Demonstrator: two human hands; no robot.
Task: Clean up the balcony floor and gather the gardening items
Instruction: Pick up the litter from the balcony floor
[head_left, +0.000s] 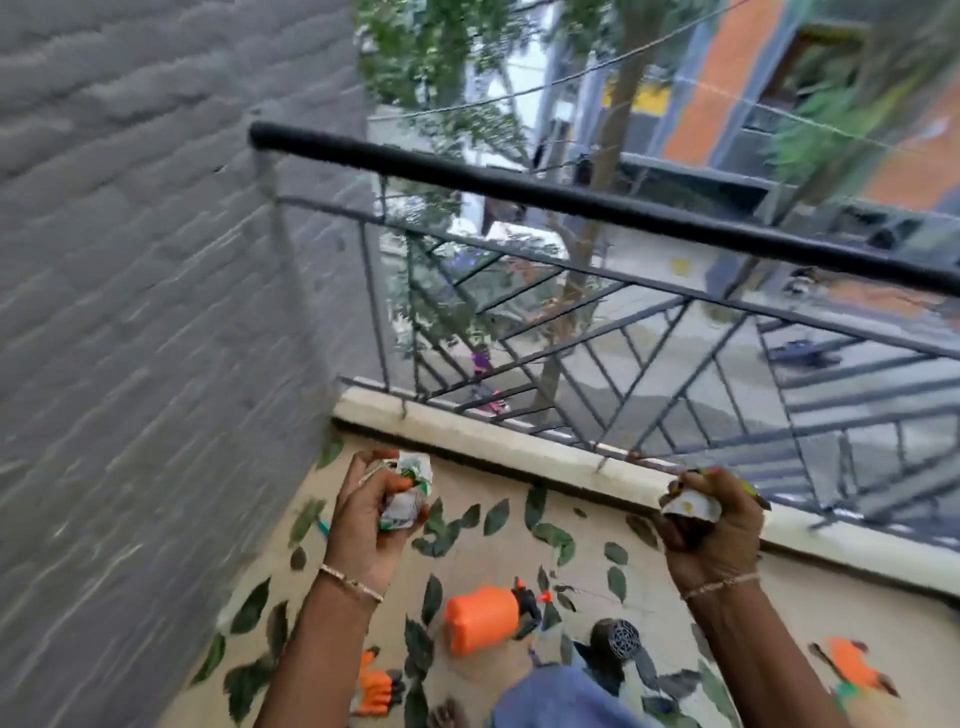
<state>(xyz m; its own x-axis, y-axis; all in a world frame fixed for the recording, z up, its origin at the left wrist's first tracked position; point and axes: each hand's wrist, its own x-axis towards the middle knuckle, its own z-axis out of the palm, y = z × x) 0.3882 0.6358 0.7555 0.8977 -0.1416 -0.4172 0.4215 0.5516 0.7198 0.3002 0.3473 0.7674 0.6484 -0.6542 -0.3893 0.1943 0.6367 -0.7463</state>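
Now, left hand (369, 525): I grip a packet (405, 493)
right hand (711, 540): I grip a wad (691, 506)
sprayer (483, 618): one, flat, nozzle rightward
gloves (376, 686): two

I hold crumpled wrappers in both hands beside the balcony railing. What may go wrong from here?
1. The crumpled packet in the left hand and the paper scrap in the right hand sit near the open-barred railing; a piece slipping from either grip might drop through the bars.
2. Loose leaves and the orange spray bottle lie underfoot, so a step may slip or trip.
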